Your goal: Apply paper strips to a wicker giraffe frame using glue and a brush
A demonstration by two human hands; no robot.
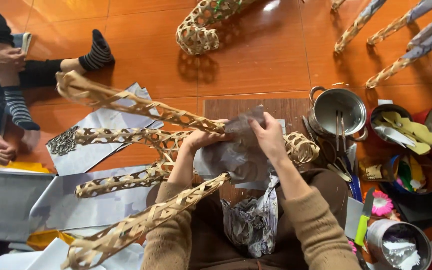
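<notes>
Close in, both hands press thin grey paper [236, 152] onto a woven bamboo frame [141, 145] held over the lap. Left hand [202, 139] grips the frame's body under the sheet, fingers curled tight; right hand [268, 136] pinches the paper's top edge. Best judged: keep the sheet taut, smooth outward from the middle, hold the frame steady. Right of it, a steel pot [340, 109] and a green-handled knife [363, 220]. Farther, another person's striped sock [96, 52].
</notes>
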